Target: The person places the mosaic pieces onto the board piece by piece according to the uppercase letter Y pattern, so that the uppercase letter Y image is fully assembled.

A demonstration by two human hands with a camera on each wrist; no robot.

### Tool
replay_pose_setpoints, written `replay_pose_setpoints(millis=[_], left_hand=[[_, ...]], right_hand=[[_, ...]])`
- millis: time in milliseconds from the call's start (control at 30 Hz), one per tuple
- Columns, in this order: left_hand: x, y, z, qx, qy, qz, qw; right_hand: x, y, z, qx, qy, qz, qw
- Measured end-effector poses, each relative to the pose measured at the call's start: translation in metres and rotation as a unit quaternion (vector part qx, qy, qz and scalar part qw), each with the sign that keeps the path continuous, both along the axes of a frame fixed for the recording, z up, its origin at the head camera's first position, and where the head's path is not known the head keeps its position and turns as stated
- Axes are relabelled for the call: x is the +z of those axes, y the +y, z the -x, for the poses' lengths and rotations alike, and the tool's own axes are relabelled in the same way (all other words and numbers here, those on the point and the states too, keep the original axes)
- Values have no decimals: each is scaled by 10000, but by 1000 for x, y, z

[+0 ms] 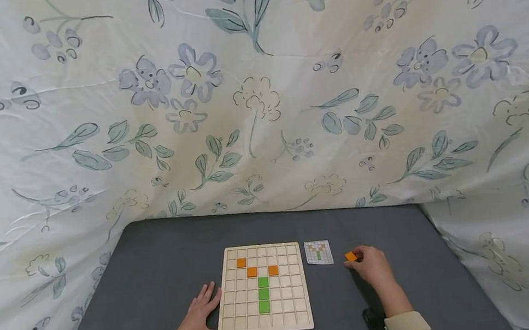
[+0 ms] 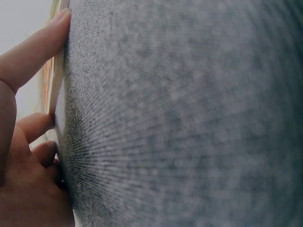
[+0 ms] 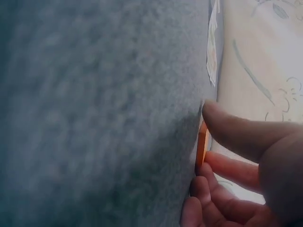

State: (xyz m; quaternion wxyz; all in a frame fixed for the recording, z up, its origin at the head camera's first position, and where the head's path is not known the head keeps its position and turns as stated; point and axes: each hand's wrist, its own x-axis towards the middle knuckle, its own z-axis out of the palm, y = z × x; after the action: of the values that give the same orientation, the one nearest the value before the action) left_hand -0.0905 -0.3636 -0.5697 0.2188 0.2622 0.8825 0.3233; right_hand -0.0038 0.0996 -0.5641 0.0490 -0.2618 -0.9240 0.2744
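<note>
A square wooden grid board lies flat on the dark table. Three orange tiles and a column of three green tiles sit in its cells. My left hand rests at the board's left side, fingers spread, with fingertips and thumb touching its edge; the left wrist view shows this hand against the board's side. To the right of the board, my right hand pinches a loose orange tile between thumb and fingers at the tabletop. In the right wrist view that tile shows edge-on.
A small paper card printed with a coloured grid pattern lies between the board and my right hand. The dark cloth-covered table is bordered by a floral curtain at the back and sides. A black object is beside my right wrist.
</note>
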Motion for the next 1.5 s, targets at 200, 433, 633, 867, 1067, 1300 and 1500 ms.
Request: replay_pose_setpoints(millis=[200,433,633,867,1067,1300,1500], left_hand=[[2,-7,-1,-91,5,-8,10000],[3,-15,-2,-161,-26,4,9999],[4,-23,-2,-243,-56,31,9997],[6,-33,-3,-388,-114,41,9992],[8,-43,-4,-453,-165,22,9988],[11,-51,-5,-560,-198,19,9982],[13,-58,-6,-641,-222,51,9977]], right_hand=[[3,-10,-4,-126,-97,-81,9998],[11,-26,-13,-69,-365,-327,9988],[15,-46,-23,263,110,-546,9981],[25,-71,-28,599,474,-738,9943],[31,-95,-25,825,528,-697,9928],[29,-122,-20,999,517,-670,9914],[32,-145,-18,1158,541,-622,9898]])
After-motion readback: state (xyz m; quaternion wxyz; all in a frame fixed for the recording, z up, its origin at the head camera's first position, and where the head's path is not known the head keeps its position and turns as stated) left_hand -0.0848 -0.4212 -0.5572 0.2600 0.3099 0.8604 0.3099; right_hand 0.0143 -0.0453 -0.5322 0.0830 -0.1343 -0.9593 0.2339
